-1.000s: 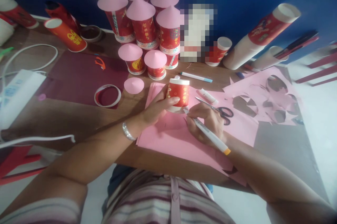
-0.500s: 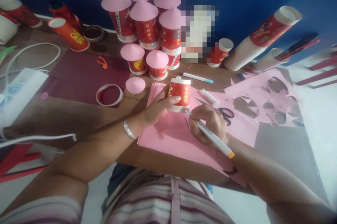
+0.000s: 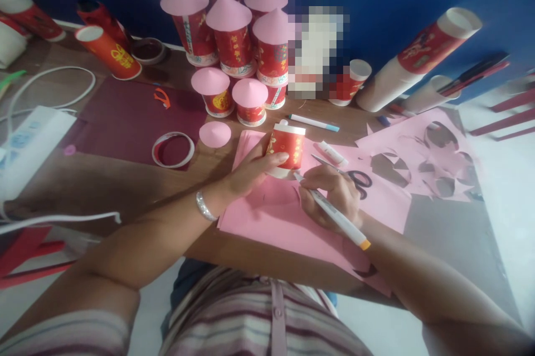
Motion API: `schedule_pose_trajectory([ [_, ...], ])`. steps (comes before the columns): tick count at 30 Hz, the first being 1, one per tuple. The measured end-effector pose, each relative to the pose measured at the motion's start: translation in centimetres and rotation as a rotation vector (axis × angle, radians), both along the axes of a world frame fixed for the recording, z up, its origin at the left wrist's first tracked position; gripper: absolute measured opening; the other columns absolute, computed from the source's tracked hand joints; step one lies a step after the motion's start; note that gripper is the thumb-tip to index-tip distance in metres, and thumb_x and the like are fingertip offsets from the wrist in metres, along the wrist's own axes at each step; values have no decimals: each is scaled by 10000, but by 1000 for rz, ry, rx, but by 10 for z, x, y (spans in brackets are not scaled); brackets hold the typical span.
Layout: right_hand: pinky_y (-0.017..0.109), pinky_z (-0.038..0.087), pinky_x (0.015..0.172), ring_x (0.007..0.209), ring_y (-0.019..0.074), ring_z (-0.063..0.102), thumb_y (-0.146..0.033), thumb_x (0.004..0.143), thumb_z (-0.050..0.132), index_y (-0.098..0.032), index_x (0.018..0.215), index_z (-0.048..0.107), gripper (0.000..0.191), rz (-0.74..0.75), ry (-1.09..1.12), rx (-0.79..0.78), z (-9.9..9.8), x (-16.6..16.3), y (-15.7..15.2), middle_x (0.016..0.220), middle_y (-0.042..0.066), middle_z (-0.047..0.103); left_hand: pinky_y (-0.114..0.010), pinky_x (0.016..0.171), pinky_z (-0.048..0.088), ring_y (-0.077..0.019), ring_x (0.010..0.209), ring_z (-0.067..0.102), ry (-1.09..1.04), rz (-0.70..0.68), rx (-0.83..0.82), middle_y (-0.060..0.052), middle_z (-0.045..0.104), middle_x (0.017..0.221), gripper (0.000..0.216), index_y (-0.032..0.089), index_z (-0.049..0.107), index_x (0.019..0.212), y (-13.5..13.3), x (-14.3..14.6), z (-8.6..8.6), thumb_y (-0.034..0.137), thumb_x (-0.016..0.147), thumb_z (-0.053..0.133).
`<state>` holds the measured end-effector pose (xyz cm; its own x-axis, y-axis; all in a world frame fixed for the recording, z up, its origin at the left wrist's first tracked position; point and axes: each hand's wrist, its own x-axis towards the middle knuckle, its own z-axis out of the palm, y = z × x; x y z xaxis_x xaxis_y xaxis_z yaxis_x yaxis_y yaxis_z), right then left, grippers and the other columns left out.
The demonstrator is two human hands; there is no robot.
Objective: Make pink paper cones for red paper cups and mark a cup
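My left hand [image 3: 257,165] is closed around a short paper tube [image 3: 288,141], red with gold print and a white band at each end. The tube is held over a stack of pink paper [image 3: 259,216]. In my right hand [image 3: 332,191] is a white marker [image 3: 340,219] with an orange end, gripped like a pen. Its tip is at the lower white band of the tube; whether it touches I cannot tell. Scissors [image 3: 360,184] with dark handles lie beside my right hand, partly hidden by it. A white glue stick [image 3: 332,154] lies on the pink paper.
Red tubes with pink cone tops [image 3: 229,38] stand at the back. A loose pink cone [image 3: 214,134], a paper ring [image 3: 173,150] and a blue-ended marker [image 3: 313,122] lie nearer. Cut pink scraps [image 3: 418,150] and a tall tube [image 3: 418,61] are right, a power strip [image 3: 35,147] left.
The tube in my left hand has turned slightly, and its printed side shows a little differently. The marker stays at its lower band. Otherwise the scene looks the same.
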<state>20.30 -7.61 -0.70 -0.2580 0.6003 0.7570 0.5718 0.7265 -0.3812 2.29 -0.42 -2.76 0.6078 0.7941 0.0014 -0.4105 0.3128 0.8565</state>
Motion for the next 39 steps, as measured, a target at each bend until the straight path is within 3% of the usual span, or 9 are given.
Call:
schedule_pose_trajectory([
  [24, 254, 563, 552, 657, 152, 702, -124, 905, 653, -232, 1028, 591, 175, 34, 8, -20, -1, 0, 0, 806, 4, 708, -368, 838, 558, -190, 848, 668, 18, -22, 26, -19, 672, 892, 245, 225, 625, 1050, -1, 0, 7, 361, 888, 749],
  [39, 258, 586, 543, 669, 154, 723, -180, 961, 625, -247, 1054, 575, 125, -4, -21, -8, 1, -2, 0, 812, 5, 708, -325, 844, 526, -202, 976, 657, 53, -28, 5, -44, 672, 1054, 361, 225, 613, 1165, -1, -2, 0, 343, 869, 782],
])
